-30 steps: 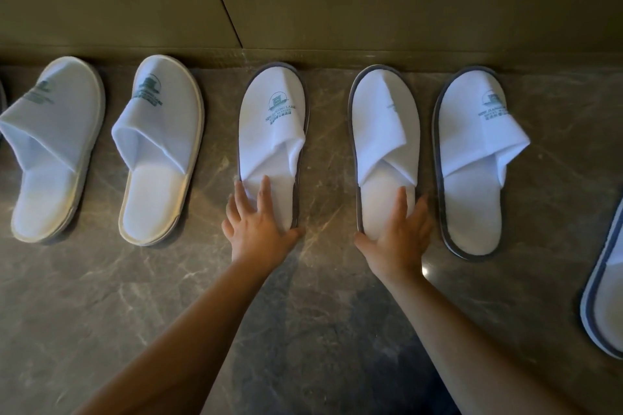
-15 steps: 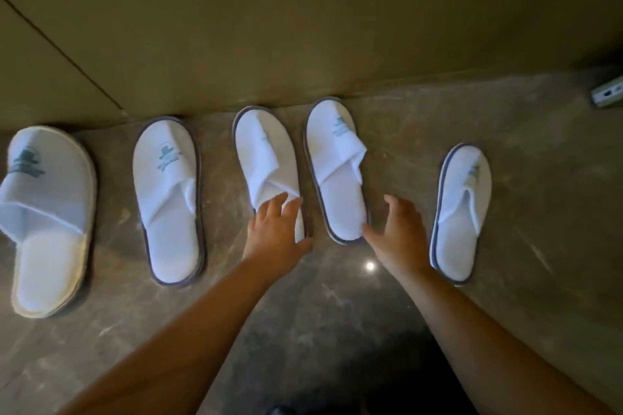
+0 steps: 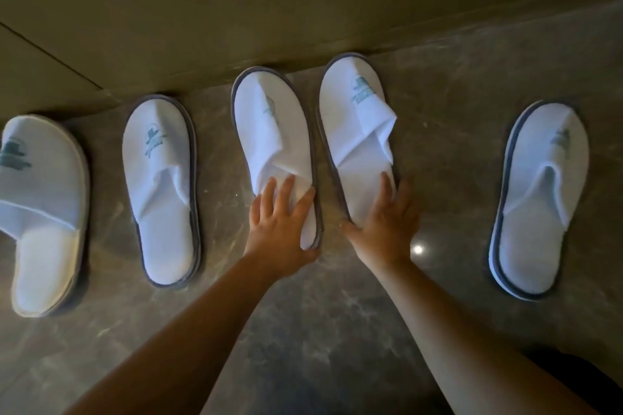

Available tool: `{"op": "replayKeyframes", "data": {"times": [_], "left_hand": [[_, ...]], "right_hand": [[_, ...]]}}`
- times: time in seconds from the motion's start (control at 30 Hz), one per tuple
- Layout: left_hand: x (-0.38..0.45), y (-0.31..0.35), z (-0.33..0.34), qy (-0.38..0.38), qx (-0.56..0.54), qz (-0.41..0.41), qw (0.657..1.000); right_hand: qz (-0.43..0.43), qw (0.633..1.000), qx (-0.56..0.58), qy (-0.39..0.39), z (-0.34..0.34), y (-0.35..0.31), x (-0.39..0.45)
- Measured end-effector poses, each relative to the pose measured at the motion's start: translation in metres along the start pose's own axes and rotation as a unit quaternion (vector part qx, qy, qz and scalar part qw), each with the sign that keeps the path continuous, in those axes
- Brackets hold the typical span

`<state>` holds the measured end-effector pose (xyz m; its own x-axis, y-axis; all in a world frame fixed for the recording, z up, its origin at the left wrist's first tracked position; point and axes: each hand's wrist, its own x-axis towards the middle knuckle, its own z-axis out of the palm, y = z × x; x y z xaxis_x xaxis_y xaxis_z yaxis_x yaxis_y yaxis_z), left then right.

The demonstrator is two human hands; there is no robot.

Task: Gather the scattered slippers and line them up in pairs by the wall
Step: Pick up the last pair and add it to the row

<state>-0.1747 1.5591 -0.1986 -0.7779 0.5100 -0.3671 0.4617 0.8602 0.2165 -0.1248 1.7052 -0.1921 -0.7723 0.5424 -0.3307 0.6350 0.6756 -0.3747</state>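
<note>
Several white slippers lie on the marble floor with their toes toward the wall (image 3: 303,3). My left hand (image 3: 279,222) rests flat, fingers straight, on the heel of a grey-edged slipper (image 3: 269,125). My right hand (image 3: 387,216) lies flat on the heel of the grey-edged slipper beside it (image 3: 354,121), whose toe touches the wall base. To the left lie another grey-edged slipper (image 3: 161,185) and a cream-edged slipper (image 3: 40,209), cut off by the frame's edge. A further grey-edged slipper (image 3: 542,192) lies apart on the right, farther from the wall.
The grey marble floor (image 3: 320,330) stretches toward me between my forearms. A bright light reflection (image 3: 418,249) shows on the floor by my right wrist. A dark shape (image 3: 586,377) sits at the bottom right corner.
The view has swung right and closer. My right hand went from hovering between two slippers to lying on the heel of the slipper by the wall. My left hand stays on its slipper.
</note>
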Motion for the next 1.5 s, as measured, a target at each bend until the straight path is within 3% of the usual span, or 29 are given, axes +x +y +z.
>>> {"op": "replayKeyframes", "data": {"times": [0.3, 0.87, 1.03, 1.17, 1.3, 1.4, 1.5], "left_hand": [[0.001, 0.005, 0.000, -0.013, 0.008, -0.024, 1.000], [0.003, 0.015, -0.005, -0.011, -0.012, -0.045, 0.999], [0.012, 0.054, -0.013, 0.025, -0.049, -0.001, 0.998], [0.031, 0.093, -0.009, 0.011, -0.089, 0.022, 0.996], [0.049, 0.119, 0.009, -0.012, -0.066, 0.019, 0.998], [0.056, 0.128, 0.020, -0.035, -0.021, 0.016, 0.999], [0.058, 0.127, 0.024, -0.011, -0.019, 0.016, 1.000]], "right_hand": [[0.021, 1.000, 0.018, -0.007, -0.016, 0.031, 0.007], [-0.014, 1.000, 0.003, -0.002, -0.024, 0.029, 0.014], [-0.015, 0.998, 0.033, 0.059, -0.048, 0.048, 0.005], [0.033, 0.992, -0.006, 0.122, -0.068, 0.091, -0.005], [0.089, 0.990, -0.059, 0.093, -0.078, 0.133, -0.008], [0.139, 0.987, -0.034, 0.073, -0.078, 0.152, -0.005], [0.176, 0.982, -0.002, 0.061, -0.074, 0.161, 0.000]]}}
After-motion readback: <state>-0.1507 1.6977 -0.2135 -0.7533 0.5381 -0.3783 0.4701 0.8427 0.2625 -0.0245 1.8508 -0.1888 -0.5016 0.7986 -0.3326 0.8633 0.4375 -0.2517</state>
